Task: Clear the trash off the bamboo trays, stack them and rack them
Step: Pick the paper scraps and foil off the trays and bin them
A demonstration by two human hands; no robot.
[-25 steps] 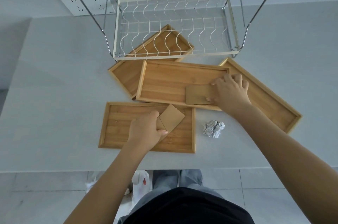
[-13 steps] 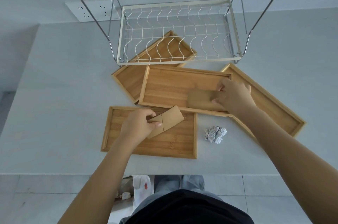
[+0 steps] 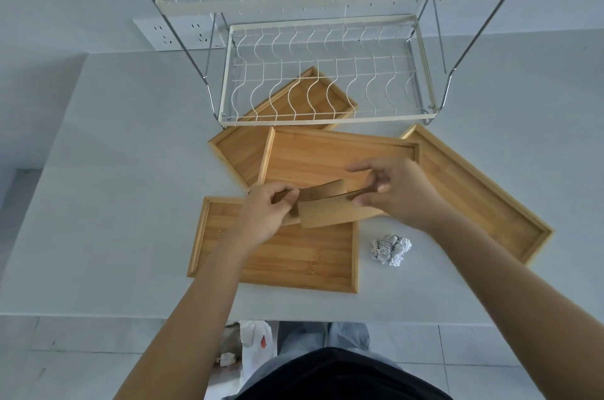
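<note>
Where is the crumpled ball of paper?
The crumpled paper ball lies on the white table, right of the nearest bamboo tray, below the right hand.

trays point(image 3: 294, 262): matt grained bamboo | rack point(image 3: 320, 120): white-coated wire (chrome legs) | scraps point(image 3: 330, 211): probably matt brown cardboard

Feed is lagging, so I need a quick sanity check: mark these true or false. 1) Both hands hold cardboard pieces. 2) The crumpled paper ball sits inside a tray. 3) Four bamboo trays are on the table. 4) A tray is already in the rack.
1) True: the left hand and right hand each grip brown cardboard pieces.
2) False: the crumpled paper ball lies on the bare table, between trays.
3) True: near tray, middle tray, right tray, far tray.
4) False: the wire rack holds no tray.
</note>
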